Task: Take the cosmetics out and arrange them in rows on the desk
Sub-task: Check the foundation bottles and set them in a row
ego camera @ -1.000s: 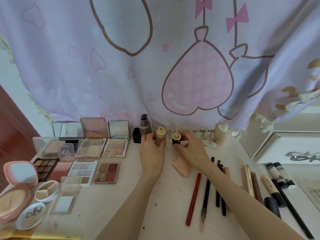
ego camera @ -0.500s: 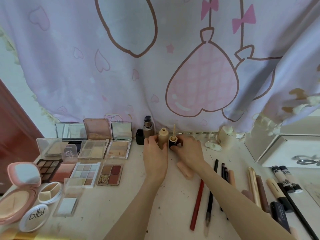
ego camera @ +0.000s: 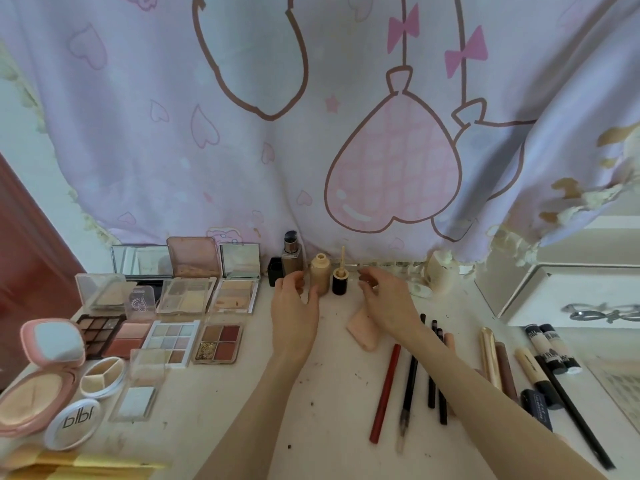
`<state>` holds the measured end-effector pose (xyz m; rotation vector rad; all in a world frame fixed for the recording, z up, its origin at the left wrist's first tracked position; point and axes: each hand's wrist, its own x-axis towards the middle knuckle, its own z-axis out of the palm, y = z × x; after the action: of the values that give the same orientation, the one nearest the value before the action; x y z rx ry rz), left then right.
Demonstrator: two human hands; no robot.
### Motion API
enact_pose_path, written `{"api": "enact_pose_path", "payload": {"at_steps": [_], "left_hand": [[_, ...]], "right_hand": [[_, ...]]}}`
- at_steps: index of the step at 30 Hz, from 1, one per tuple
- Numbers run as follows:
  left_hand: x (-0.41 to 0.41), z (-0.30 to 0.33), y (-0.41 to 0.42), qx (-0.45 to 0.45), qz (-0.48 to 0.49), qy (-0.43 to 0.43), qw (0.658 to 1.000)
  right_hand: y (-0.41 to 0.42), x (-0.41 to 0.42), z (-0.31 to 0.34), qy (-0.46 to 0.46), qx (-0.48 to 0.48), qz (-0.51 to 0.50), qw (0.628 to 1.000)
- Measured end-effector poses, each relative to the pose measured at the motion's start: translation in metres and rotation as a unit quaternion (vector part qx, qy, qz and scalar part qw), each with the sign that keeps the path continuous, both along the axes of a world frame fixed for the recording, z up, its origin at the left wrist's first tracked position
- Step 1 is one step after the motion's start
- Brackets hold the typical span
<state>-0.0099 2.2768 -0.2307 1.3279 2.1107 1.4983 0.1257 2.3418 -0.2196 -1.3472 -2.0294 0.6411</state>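
Note:
A beige bottle point(ego camera: 319, 277) without its cap stands upright at the back of the desk. Right beside it stands its black cap point(ego camera: 339, 281), upside down, with the applicator stick pointing up. My left hand point(ego camera: 293, 311) hovers just left of the bottle, fingers apart, holding nothing. My right hand point(ego camera: 388, 303) is just right of the cap, fingers loosely spread and empty. A taller foundation bottle point(ego camera: 291, 254) and a small black cap point(ego camera: 275, 271) stand behind my left hand.
Open palettes point(ego camera: 173, 342) and compacts point(ego camera: 34, 386) lie in rows on the left. Pencils point(ego camera: 408, 382) and tubes point(ego camera: 550, 351) lie side by side on the right. A pink sponge point(ego camera: 362, 332) sits under my right wrist. A white box point(ego camera: 568, 296) stands far right, a curtain point(ego camera: 311, 116) behind.
Both hands have let go: the bottle and the upturned cap now stand on their own, and my hands have drawn slightly apart and back from them.

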Motion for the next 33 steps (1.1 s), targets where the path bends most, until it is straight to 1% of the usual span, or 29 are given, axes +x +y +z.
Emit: {"api": "enact_pose_path", "payload": {"at_steps": [1,2,3,5,7,10,13,15,18,20,21,22,23,24,25,26,27,28,29,30,32,33], "left_hand": [[-0.003,-0.001,-0.005,0.001,-0.009,0.015,1.000],[-0.006,-0.002,-0.010,-0.003,-0.018,0.035,0.999],[-0.009,-0.003,-0.014,-0.013,-0.030,0.060,0.998],[-0.012,-0.005,-0.027,-0.045,-0.057,0.113,0.991],[-0.014,-0.007,-0.041,-0.085,-0.092,0.163,0.979],[-0.014,-0.015,-0.060,-0.153,-0.117,0.243,0.951],[-0.012,-0.023,-0.071,-0.208,-0.099,0.309,0.923],[-0.010,-0.025,-0.073,-0.215,-0.086,0.328,0.916],[-0.010,-0.026,-0.073,-0.220,-0.080,0.334,0.913],[-0.010,-0.025,-0.074,-0.221,-0.081,0.336,0.912],[-0.010,-0.025,-0.074,-0.219,-0.081,0.336,0.912],[-0.010,-0.025,-0.074,-0.219,-0.083,0.338,0.912],[-0.011,-0.025,-0.075,-0.220,-0.085,0.338,0.911],[-0.011,-0.024,-0.075,-0.220,-0.089,0.334,0.912],[-0.012,-0.024,-0.075,-0.219,-0.095,0.324,0.915],[-0.013,-0.024,-0.075,-0.214,-0.102,0.312,0.920],[-0.014,-0.022,-0.075,-0.206,-0.106,0.296,0.927],[-0.015,-0.021,-0.075,-0.191,-0.109,0.271,0.937],[-0.015,-0.019,-0.075,-0.171,-0.109,0.230,0.952],[-0.016,-0.016,-0.076,-0.144,-0.108,0.174,0.968],[-0.015,-0.010,-0.079,-0.063,-0.107,0.065,0.990],[-0.012,-0.006,-0.082,-0.018,-0.108,0.042,0.993]], "right_hand": [[-0.002,0.007,-0.001,-0.038,0.032,0.008,0.999],[-0.003,0.013,0.000,-0.097,0.057,0.028,0.993],[-0.004,0.019,0.000,-0.167,0.069,0.058,0.982],[-0.006,0.029,0.005,-0.299,0.064,0.126,0.944],[-0.010,0.033,0.013,-0.379,0.054,0.170,0.908],[-0.013,0.030,0.025,-0.462,0.034,0.200,0.863],[-0.013,0.024,0.032,-0.511,0.044,0.214,0.832],[-0.012,0.020,0.035,-0.526,0.067,0.216,0.820],[-0.013,0.020,0.034,-0.549,0.118,0.214,0.799],[-0.013,0.022,0.034,-0.541,0.144,0.205,0.803],[-0.015,0.024,0.034,-0.526,0.156,0.197,0.812],[-0.017,0.026,0.033,-0.502,0.167,0.184,0.828],[-0.021,0.028,0.035,-0.455,0.176,0.170,0.856],[-0.026,0.029,0.036,-0.380,0.176,0.153,0.895],[-0.033,0.030,0.038,-0.269,0.161,0.134,0.940],[-0.042,0.030,0.041,-0.132,0.121,0.113,0.977],[-0.050,0.030,0.045,0.014,0.063,0.093,0.994],[-0.058,0.029,0.050,0.147,-0.008,0.074,0.986],[-0.065,0.028,0.053,0.255,-0.081,0.061,0.961],[-0.071,0.027,0.056,0.347,-0.152,0.058,0.924],[-0.082,0.027,0.058,0.498,-0.265,0.070,0.822],[-0.088,0.028,0.060,0.552,-0.304,0.069,0.773]]}}
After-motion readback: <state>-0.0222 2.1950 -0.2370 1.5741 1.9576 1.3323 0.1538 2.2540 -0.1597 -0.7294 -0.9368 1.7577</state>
